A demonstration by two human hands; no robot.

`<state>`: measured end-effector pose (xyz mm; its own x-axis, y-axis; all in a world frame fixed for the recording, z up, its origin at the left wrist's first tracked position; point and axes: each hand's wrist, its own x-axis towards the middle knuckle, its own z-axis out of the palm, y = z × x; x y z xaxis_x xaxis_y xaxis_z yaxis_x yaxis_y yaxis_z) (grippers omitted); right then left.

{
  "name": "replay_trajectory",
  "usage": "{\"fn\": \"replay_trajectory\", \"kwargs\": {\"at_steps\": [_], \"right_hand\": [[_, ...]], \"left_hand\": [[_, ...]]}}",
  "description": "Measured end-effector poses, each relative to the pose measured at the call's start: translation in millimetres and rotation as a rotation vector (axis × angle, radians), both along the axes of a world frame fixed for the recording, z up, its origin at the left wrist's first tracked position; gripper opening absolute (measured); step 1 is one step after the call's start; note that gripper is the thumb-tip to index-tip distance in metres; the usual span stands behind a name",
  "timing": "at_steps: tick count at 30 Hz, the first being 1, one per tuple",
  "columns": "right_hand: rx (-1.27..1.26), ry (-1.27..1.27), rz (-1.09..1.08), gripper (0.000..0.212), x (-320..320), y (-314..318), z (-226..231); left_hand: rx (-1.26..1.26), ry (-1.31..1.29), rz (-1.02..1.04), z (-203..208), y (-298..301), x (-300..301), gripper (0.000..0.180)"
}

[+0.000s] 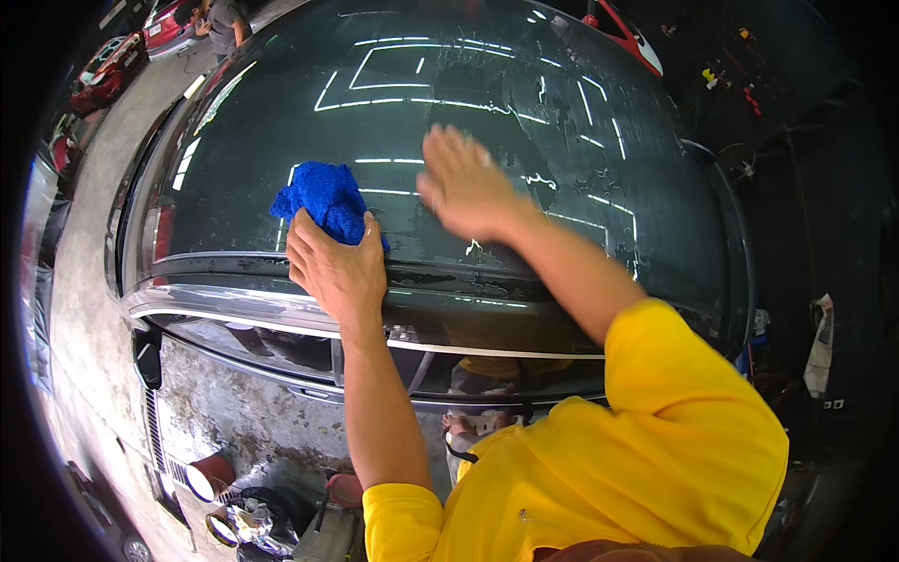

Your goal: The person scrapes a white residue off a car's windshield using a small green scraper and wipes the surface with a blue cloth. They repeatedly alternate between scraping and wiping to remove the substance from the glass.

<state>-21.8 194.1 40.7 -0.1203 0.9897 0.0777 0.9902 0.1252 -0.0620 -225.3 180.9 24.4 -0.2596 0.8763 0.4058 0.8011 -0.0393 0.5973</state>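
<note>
A bunched blue microfiber cloth [323, 199] rests on the dark car roof [262, 122], near the roof's close edge. Around its near side curl the fingers of my left hand [335, 262], gripping it. To the right, my right hand [466, 183] is over the wet roof with its fingers stretched out, slightly blurred, holding nothing. Whether its palm touches the surface I cannot tell. Water streaks and bright light reflections cover the roof.
Below the roof edge run the car's side windows [272, 348] and a side mirror [147, 358]. A bucket [210, 476] stands on the concrete floor [94, 253], near a black bag [281, 513]. Another person [225, 26] and red cars [110, 70] are at the far left.
</note>
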Motion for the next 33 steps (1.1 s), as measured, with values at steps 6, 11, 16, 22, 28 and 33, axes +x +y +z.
{"fn": "replay_trajectory", "kwargs": {"at_steps": [6,11,16,22,28,33], "right_hand": [[-0.023,-0.081,0.130,0.070,-1.7,-29.1,0.3],[0.004,-0.006,-0.223,0.067,123.9,179.9,20.8],[-0.050,0.019,-0.209,0.066,100.8,149.2,17.6],[-0.010,-0.109,0.145,0.069,35.6,-104.7,9.6],[-0.020,-0.040,0.075,0.069,103.2,4.3,9.5],[0.025,0.062,-0.425,0.068,214.8,193.3,24.1]], "left_hand": [[-0.010,0.019,0.023,-3.2,-0.6,2.9,0.080],[0.008,0.009,-0.007,1.9,4.6,14.5,0.079],[-0.005,0.032,-0.017,-2.3,9.1,15.4,0.080],[0.028,0.044,0.039,-1.2,5.5,12.1,0.080],[0.026,0.050,0.038,-8.7,4.2,8.0,0.080],[0.056,0.019,0.000,-4.0,11.0,16.2,0.079]]}}
